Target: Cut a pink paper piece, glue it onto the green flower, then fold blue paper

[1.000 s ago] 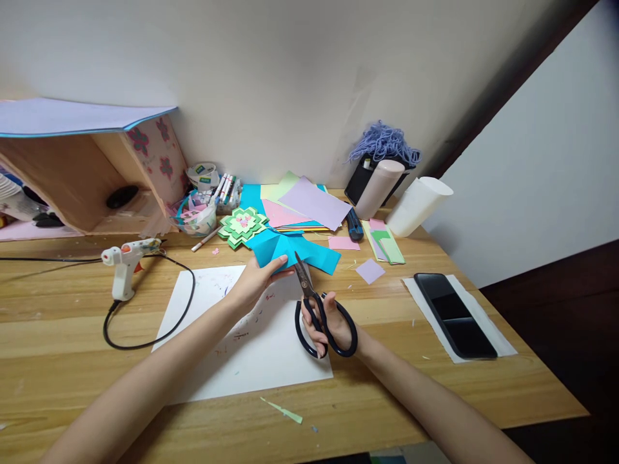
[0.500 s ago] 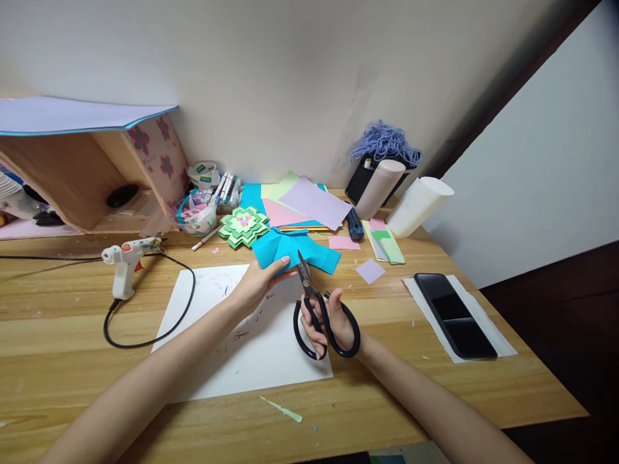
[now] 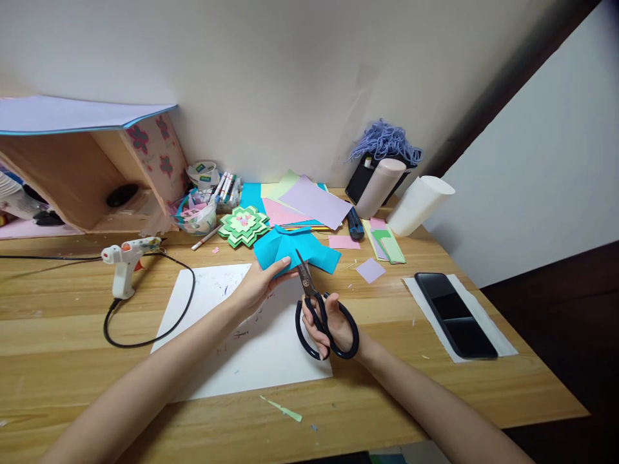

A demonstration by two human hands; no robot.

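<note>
My left hand [image 3: 264, 277] pinches the lower edge of a folded blue paper [image 3: 285, 246], thumb on top and fingers beneath. The paper is held up in front of the stack, with creases across it and one part reaching out to the right. In my right hand [image 3: 333, 322] is a pair of scissors [image 3: 314, 303] with large black handles. Their blades point up and away, lying at the paper's lower edge just right of my left fingers. Beneath both hands a white sheet [image 3: 203, 361] with small ink marks lies on the wooden table [image 3: 387, 399].
A green layered paper flower [image 3: 243, 225] and coloured sheets [image 3: 316, 201] lie behind. A glue gun [image 3: 126, 261] with its cord is at left, near a box [image 3: 159, 164]. On the right are a phone [image 3: 454, 316], a box cutter [image 3: 355, 225] and a white roll [image 3: 420, 206].
The scissor handles have drawn slightly closer together as my right fingers close. The blue paper has shifted a little, still in my left hand.
</note>
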